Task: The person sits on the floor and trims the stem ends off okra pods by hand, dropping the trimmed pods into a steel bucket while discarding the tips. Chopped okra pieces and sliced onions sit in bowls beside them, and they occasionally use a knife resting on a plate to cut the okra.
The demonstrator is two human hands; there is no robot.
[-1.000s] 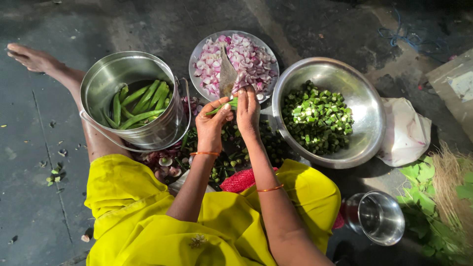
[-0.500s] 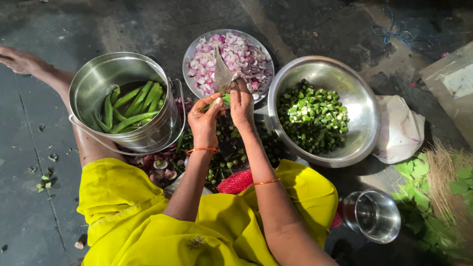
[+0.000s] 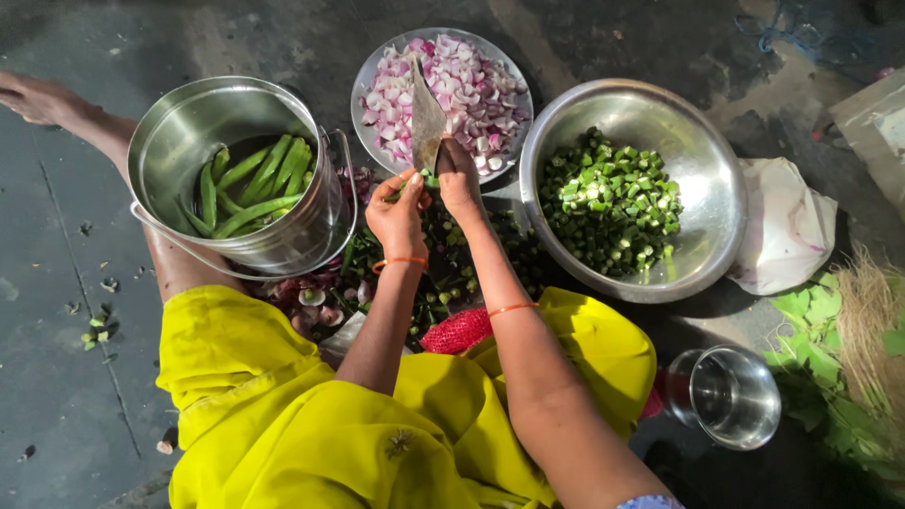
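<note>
Meanwhile, the left hand (image 3: 398, 209) pinches a green okra pod (image 3: 407, 186) against the upright blade (image 3: 427, 118), while the right hand (image 3: 459, 179) closes on its other end. Just right sits the bowl of cut okra (image 3: 617, 200); left, the pot of whole pods (image 3: 243, 185).

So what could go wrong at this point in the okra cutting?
The left hand and right hand pinch a green okra pod right at the upright blade, so a fingertip could get nicked. Cut pieces may fall onto the scrap pile below instead of into the bowl of chopped okra.
</note>
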